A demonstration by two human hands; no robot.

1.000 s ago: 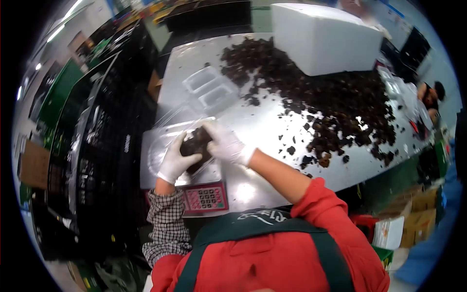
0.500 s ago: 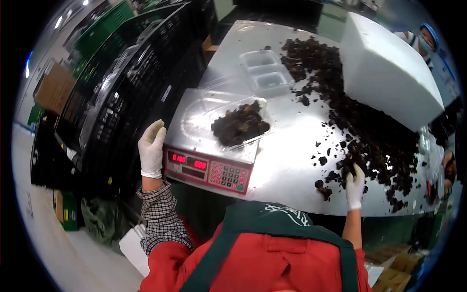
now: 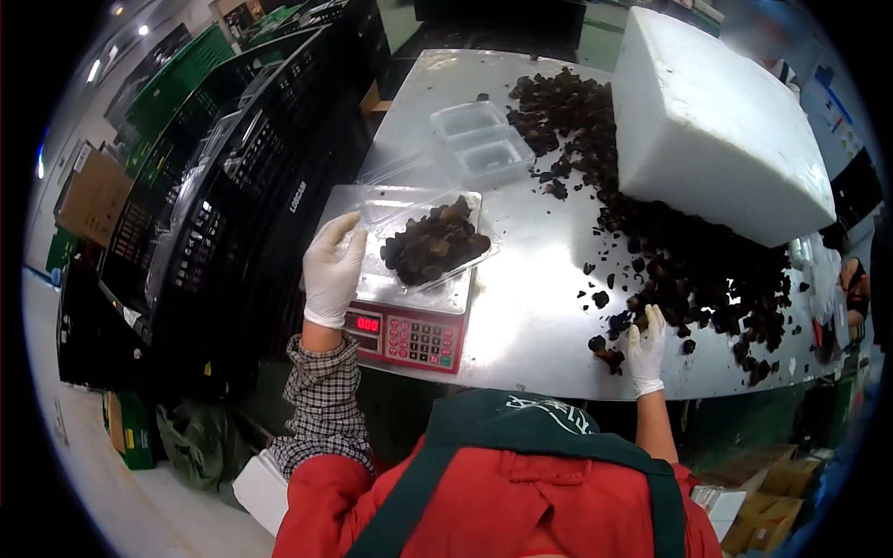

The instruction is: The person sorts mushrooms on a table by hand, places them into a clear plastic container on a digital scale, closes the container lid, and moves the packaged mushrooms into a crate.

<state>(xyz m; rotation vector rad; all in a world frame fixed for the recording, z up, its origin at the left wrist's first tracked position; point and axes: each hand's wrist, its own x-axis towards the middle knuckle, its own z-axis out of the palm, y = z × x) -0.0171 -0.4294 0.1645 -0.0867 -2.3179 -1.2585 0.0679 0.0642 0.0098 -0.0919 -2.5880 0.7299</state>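
Note:
My left hand (image 3: pixel 332 274), in a white glove, is over the left side of the red digital scale (image 3: pixel 423 344), thumb and fingers apart. Beside it on the weighing plate lies a clear plastic container (image 3: pixel 488 251) with its see-through lid side spread toward the hand; whether the fingertips touch it I cannot tell. A heap of dark, wrinkled pieces like wood ear mushrooms (image 3: pixel 435 244) fills the container. My gloved right hand (image 3: pixel 646 358) rests on the metal table at the near edge of a larger mushroom pile (image 3: pixel 688 251), fingers stretched out, with nothing visibly held.
Clear two-part trays (image 3: pixel 484 144) stand behind the scale. A white foam box (image 3: pixel 726 130) sits at the right behind the pile. Black crates (image 3: pixel 279 195) are stacked along the left side of the table (image 3: pixel 530 325). Another person's arm (image 3: pixel 851 284) shows at the far right.
My left hand has moved right, from beside the scale to over its left part, now covering one display. The right hand has drawn back from the mushrooms and its fingers have straightened.

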